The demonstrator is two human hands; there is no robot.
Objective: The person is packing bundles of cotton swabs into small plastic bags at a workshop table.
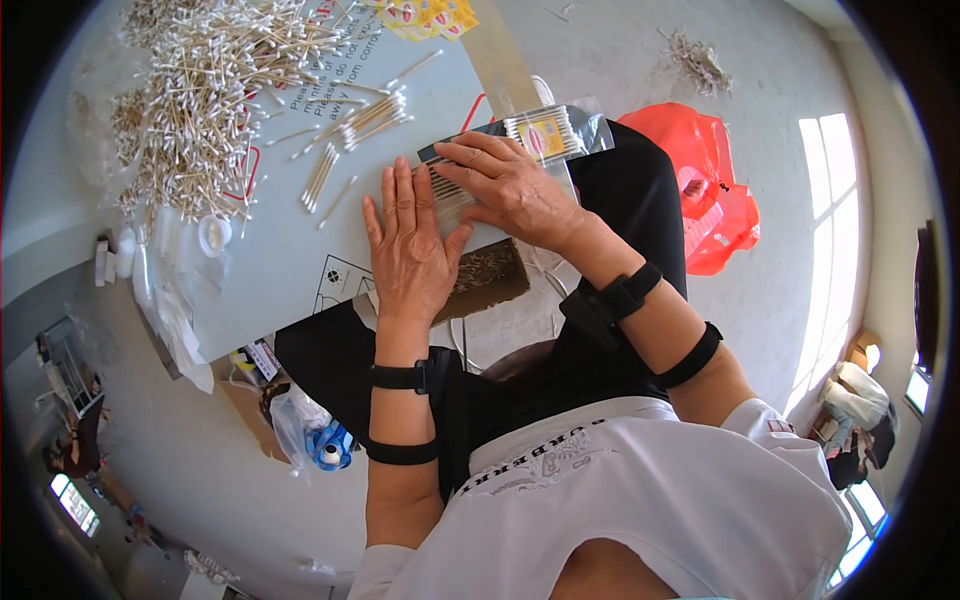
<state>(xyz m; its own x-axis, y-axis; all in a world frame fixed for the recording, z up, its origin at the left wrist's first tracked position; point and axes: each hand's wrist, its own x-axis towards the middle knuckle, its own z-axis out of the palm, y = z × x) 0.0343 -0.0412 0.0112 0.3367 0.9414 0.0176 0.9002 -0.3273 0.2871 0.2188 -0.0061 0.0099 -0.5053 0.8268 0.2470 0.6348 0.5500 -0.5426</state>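
Observation:
A clear plastic packet [590, 128] lies at the table's right edge, with a row of cotton swabs [508, 128] and a yellow printed card [541, 138] showing in it. My right hand [515, 195] rests palm down over the row of swabs, fingers stretched toward the left. Beside it, my left hand [412, 245] lies flat with its fingers pointing away from me, its index fingertip at the left end of the swabs. Both palms hide part of the packet and what is beneath. Loose swabs [375, 120] are scattered just beyond my left fingertips.
A large heap of cotton swabs [200, 110] covers the far left of the grey table [270, 290]. Yellow cards [430, 15] lie at the far edge. Below the near edge sits a brown carton [495, 280] of small pieces. A red plastic bag [700, 190] is on the floor at right.

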